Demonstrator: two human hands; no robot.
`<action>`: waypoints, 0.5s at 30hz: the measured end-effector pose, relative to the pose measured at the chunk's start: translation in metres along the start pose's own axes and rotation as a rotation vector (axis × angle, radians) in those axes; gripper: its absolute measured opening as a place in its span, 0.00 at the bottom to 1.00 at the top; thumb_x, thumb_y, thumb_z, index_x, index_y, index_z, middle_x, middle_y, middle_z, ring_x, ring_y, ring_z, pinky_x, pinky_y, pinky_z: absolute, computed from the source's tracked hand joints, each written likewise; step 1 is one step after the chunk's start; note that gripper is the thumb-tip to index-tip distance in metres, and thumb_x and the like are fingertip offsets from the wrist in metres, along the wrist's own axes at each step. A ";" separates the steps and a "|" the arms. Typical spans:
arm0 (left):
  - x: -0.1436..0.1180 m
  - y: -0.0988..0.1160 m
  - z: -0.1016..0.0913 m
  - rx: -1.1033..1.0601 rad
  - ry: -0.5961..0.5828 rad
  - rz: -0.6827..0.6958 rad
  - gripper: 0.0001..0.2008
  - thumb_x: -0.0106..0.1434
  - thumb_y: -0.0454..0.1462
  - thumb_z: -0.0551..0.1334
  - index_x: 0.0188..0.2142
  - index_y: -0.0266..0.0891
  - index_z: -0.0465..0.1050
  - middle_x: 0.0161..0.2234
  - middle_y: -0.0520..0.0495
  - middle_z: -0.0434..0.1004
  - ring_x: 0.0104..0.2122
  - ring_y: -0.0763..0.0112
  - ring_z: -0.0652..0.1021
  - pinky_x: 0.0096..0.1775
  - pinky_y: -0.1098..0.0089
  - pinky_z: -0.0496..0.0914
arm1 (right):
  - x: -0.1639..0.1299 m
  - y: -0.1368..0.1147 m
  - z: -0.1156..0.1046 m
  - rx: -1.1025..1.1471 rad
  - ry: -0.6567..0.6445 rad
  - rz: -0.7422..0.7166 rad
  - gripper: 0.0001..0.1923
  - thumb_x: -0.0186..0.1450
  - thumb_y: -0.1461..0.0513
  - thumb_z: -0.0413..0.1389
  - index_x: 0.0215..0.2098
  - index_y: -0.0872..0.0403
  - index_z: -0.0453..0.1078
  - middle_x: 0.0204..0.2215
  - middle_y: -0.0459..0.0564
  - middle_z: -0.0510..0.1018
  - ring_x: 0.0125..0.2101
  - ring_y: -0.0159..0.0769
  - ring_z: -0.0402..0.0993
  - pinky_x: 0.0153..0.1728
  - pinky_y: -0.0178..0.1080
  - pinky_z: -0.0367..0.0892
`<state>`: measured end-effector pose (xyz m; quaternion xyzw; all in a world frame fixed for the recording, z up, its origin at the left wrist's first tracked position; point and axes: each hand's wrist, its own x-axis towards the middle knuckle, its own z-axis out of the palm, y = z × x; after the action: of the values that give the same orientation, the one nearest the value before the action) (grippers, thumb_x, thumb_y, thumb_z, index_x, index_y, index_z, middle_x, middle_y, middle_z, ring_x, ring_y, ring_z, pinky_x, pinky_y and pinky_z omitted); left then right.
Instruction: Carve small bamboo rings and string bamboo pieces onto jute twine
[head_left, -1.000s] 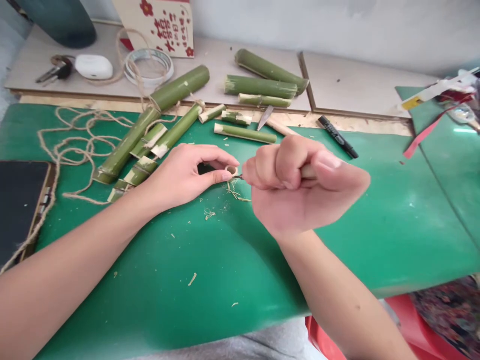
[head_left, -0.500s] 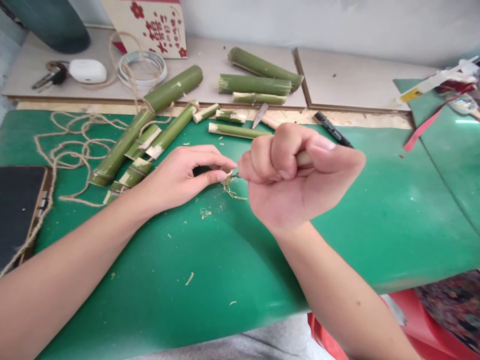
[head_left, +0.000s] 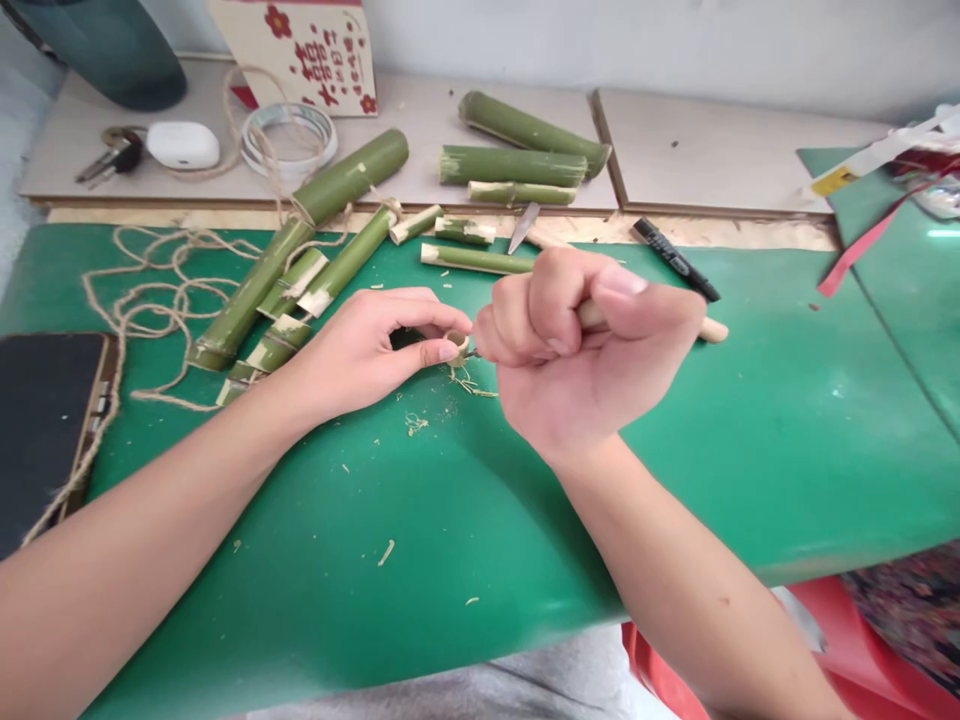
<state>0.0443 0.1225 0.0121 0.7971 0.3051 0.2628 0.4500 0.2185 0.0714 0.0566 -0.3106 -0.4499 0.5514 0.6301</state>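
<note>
My left hand pinches a small bamboo ring between thumb and fingers, just above the green mat. My right hand is fisted around a wooden-handled carving tool, whose metal tip meets the ring. Fine bamboo shavings lie on the mat under the ring. Only the end of the handle shows beyond my fist.
Tied bamboo tubes with jute twine lie at left, loose bamboo pieces behind. A knife blade, black marker, dark notebook, keys, white case, tape roll sit around.
My hands have shifted only slightly; the right fist has rolled a little, and the tool's wooden handle end now shows to its right. The ring stays pinched.
</note>
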 end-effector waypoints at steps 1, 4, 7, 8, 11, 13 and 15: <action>0.000 0.000 0.000 0.002 0.002 -0.004 0.09 0.67 0.39 0.67 0.44 0.42 0.85 0.39 0.49 0.84 0.39 0.65 0.81 0.44 0.68 0.74 | 0.000 0.000 0.000 0.005 -0.002 -0.002 0.24 0.63 0.54 0.53 0.15 0.49 0.49 0.13 0.40 0.45 0.16 0.27 0.39 0.20 0.40 0.44; 0.000 -0.001 0.000 0.000 -0.002 0.011 0.08 0.67 0.38 0.67 0.44 0.42 0.85 0.39 0.48 0.84 0.40 0.64 0.82 0.45 0.67 0.74 | -0.001 0.000 -0.001 -0.011 -0.017 0.011 0.25 0.64 0.53 0.53 0.15 0.49 0.48 0.13 0.40 0.47 0.16 0.27 0.40 0.20 0.40 0.44; 0.000 -0.002 0.000 -0.009 -0.010 0.037 0.08 0.67 0.38 0.68 0.44 0.42 0.85 0.38 0.48 0.83 0.39 0.65 0.81 0.45 0.67 0.72 | 0.000 0.001 -0.002 -0.024 -0.032 0.038 0.27 0.65 0.50 0.55 0.15 0.49 0.48 0.14 0.40 0.48 0.17 0.28 0.42 0.20 0.39 0.44; 0.000 -0.003 0.000 -0.015 -0.007 0.041 0.08 0.67 0.38 0.69 0.45 0.42 0.85 0.38 0.48 0.83 0.39 0.66 0.80 0.45 0.67 0.72 | 0.000 0.001 -0.002 -0.020 -0.033 0.035 0.28 0.67 0.49 0.54 0.16 0.48 0.48 0.14 0.40 0.47 0.17 0.28 0.41 0.20 0.39 0.44; 0.000 -0.005 0.000 -0.026 0.006 0.046 0.09 0.68 0.39 0.69 0.46 0.42 0.86 0.38 0.48 0.83 0.38 0.66 0.80 0.44 0.67 0.72 | 0.000 0.000 0.000 -0.012 -0.020 0.013 0.29 0.69 0.48 0.53 0.16 0.49 0.48 0.13 0.39 0.45 0.17 0.27 0.40 0.20 0.39 0.45; 0.000 -0.006 0.000 -0.021 -0.005 0.055 0.09 0.68 0.39 0.69 0.46 0.43 0.86 0.38 0.48 0.83 0.38 0.65 0.80 0.44 0.67 0.71 | 0.000 -0.001 0.001 -0.005 -0.004 0.005 0.30 0.69 0.49 0.54 0.15 0.49 0.48 0.13 0.38 0.45 0.16 0.27 0.40 0.20 0.38 0.44; -0.001 -0.007 0.000 -0.021 -0.008 0.057 0.10 0.68 0.40 0.69 0.46 0.43 0.86 0.38 0.47 0.82 0.38 0.65 0.80 0.44 0.67 0.71 | 0.000 -0.001 0.004 0.003 0.008 0.009 0.29 0.67 0.50 0.55 0.15 0.49 0.49 0.13 0.38 0.45 0.16 0.27 0.41 0.20 0.37 0.43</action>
<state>0.0423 0.1249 0.0053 0.8019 0.2776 0.2754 0.4517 0.2155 0.0712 0.0592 -0.3138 -0.4452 0.5536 0.6299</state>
